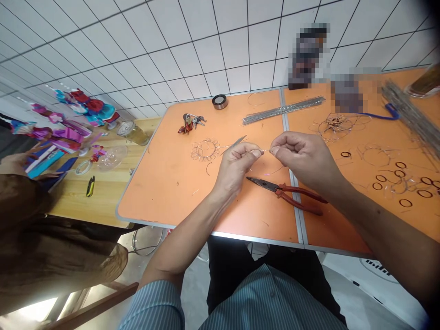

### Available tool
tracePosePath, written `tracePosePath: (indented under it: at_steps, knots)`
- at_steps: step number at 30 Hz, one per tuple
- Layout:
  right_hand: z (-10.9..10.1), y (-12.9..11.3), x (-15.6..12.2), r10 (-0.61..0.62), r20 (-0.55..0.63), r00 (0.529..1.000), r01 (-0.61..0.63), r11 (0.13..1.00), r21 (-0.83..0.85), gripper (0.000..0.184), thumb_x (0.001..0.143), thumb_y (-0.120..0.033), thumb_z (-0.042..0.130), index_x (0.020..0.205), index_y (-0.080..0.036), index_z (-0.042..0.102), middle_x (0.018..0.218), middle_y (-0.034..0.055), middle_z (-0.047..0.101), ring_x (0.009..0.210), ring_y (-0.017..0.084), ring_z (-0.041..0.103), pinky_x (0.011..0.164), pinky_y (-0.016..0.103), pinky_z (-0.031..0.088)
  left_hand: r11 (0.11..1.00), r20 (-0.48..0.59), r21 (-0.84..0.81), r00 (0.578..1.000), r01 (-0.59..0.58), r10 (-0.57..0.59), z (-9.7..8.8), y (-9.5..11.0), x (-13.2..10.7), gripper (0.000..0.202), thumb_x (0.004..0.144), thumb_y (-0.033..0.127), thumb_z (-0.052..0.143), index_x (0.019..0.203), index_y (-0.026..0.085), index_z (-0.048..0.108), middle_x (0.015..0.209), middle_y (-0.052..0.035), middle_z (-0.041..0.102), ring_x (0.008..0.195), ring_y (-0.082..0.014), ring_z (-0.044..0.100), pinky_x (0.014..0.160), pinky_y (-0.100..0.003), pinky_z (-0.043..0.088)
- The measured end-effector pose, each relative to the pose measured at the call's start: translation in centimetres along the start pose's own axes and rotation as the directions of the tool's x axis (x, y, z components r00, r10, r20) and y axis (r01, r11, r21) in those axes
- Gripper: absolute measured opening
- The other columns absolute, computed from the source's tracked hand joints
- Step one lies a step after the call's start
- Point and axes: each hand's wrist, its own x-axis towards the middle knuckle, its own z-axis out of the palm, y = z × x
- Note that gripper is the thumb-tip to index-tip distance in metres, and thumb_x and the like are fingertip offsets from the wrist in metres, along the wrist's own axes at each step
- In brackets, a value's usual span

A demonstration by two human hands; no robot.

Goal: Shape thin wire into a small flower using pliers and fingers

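Observation:
Above the orange table [165,183], a thin wire [267,151] spans the small gap between my two hands. Its near end is pinched between thumb and forefinger of my left hand [237,166]. My right hand [305,158] has its fingers curled and pinches the wire's other side. Just below them lie pliers [275,187] with red handles, jaws pointing left. A wire ring with small loops [205,150] rests left of my left hand; a pointed metal tool [239,140] shows partly behind that hand.
Further back are a tape roll [220,101], keys [195,120] and a bundle of straight wires [283,110]. Several dark rings [405,202] and tangled wires [335,126] lie right. At left, a person's arm [15,162] reaches over a wooden table [113,201] holding a yellow cutter [90,186].

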Motion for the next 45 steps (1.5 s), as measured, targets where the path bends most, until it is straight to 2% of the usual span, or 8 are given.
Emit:
tracePosePath:
  at_steps: [3, 7, 13, 17, 26, 32, 37, 45]
  knots:
    - [-0.2, 0.0, 0.2, 0.012, 0.010, 1.000, -0.012, 1.000, 0.027, 0.018, 0.095, -0.017, 0.077, 0.080, -0.024, 0.071, 0.067, -0.0025, 0.050, 0.064, 0.016, 0.040, 0.062, 0.035, 0.029, 1.000, 0.039, -0.014, 0.999, 0.012, -0.011, -0.2, 0.3, 0.1, 0.031, 0.078, 0.048, 0.094, 0.081, 0.022, 0.078, 0.065, 0.0044, 0.051, 0.059, -0.0100, 0.030, 0.059, -0.031, 0.024]
    - [-0.6, 0.3, 0.5, 0.008, 0.018, 1.000, -0.009, 0.998, 0.061, 0.016, 0.098, -0.021, 0.077, 0.083, -0.024, 0.073, 0.068, -0.0022, 0.053, 0.065, 0.016, 0.044, 0.064, 0.035, 0.032, 0.996, 0.202, -0.002, 0.976, 0.085, -0.083, -0.8, 0.5, 0.4, 0.036, 0.090, 0.056, 0.087, 0.085, 0.021, 0.084, 0.055, 0.0072, 0.033, 0.057, -0.0118, 0.024, 0.061, -0.033, 0.027]
    - [-1.1, 0.9, 0.8, -0.016, 0.043, 0.999, 0.013, 0.999, 0.051, 0.016, 0.098, -0.029, 0.083, 0.085, -0.025, 0.076, 0.070, -0.0003, 0.060, 0.068, 0.017, 0.051, 0.066, 0.035, 0.037, 0.982, 0.338, -0.113, 0.935, 0.152, -0.106, -1.4, 0.5, 0.5, 0.028, 0.094, 0.050, 0.088, 0.093, 0.023, 0.090, 0.050, 0.0059, 0.030, 0.068, -0.0199, 0.057, 0.091, -0.040, 0.058]
    - [-1.4, 1.4, 0.9, -0.029, 0.077, 0.997, 0.021, 0.994, 0.103, 0.016, 0.100, -0.030, 0.083, 0.086, -0.025, 0.076, 0.072, -0.0001, 0.059, 0.068, 0.017, 0.049, 0.065, 0.035, 0.035, 0.937, 0.431, -0.216, 0.888, 0.274, -0.161, -1.1, 0.6, 0.3, 0.023, 0.093, 0.044, 0.090, 0.098, 0.021, 0.091, 0.051, 0.0076, 0.027, 0.062, -0.0183, 0.053, 0.102, -0.045, 0.062]
    - [-1.2, 1.6, 0.8, -0.071, 0.079, 0.994, 0.060, 0.989, 0.137, 0.018, 0.102, -0.035, 0.085, 0.088, -0.025, 0.077, 0.073, -0.0010, 0.059, 0.070, 0.018, 0.053, 0.069, 0.035, 0.040, 0.938, 0.365, -0.247, 0.920, 0.245, -0.144, -0.6, 0.7, -0.2, 0.019, 0.091, 0.038, 0.087, 0.100, 0.021, 0.089, 0.052, 0.0106, 0.023, 0.054, -0.0135, 0.039, 0.090, -0.040, 0.063]
    - [-0.8, 1.0, 0.6, -0.113, 0.043, 0.993, 0.109, 0.990, 0.089, 0.012, 0.103, -0.028, 0.081, 0.091, -0.027, 0.079, 0.080, 0.0028, 0.073, 0.079, 0.021, 0.066, 0.078, 0.036, 0.052, 0.973, 0.285, -0.192, 0.956, 0.128, -0.069, -0.5, 0.9, -0.3, 0.032, 0.091, 0.053, 0.094, 0.095, 0.022, 0.089, 0.053, 0.0126, 0.022, 0.050, -0.0090, 0.030, 0.075, -0.034, 0.055]
    - [-0.7, 1.1, 0.4, -0.102, 0.040, 0.994, 0.099, 0.991, 0.085, 0.013, 0.102, -0.032, 0.085, 0.090, -0.029, 0.080, 0.085, 0.0040, 0.078, 0.084, 0.023, 0.070, 0.081, 0.037, 0.055, 0.988, 0.277, -0.127, 0.959, 0.092, -0.054, -0.6, 0.7, -0.1, 0.037, 0.090, 0.060, 0.094, 0.096, 0.023, 0.089, 0.053, 0.0126, 0.021, 0.051, -0.0095, 0.027, 0.074, -0.035, 0.054]
    - [-1.2, 2.3, 0.8, -0.118, 0.045, 0.992, 0.118, 0.993, -0.010, 0.008, 0.106, -0.033, 0.077, 0.109, -0.027, 0.080, 0.099, 0.0066, 0.084, 0.092, 0.026, 0.077, 0.079, 0.037, 0.054, 0.993, 0.319, -0.109, 0.948, 0.042, -0.005, -0.9, 0.6, 0.2, 0.035, 0.099, 0.052, 0.081, 0.106, 0.019, 0.090, 0.048, 0.0064, 0.044, 0.049, -0.0107, 0.033, 0.063, -0.032, 0.032]
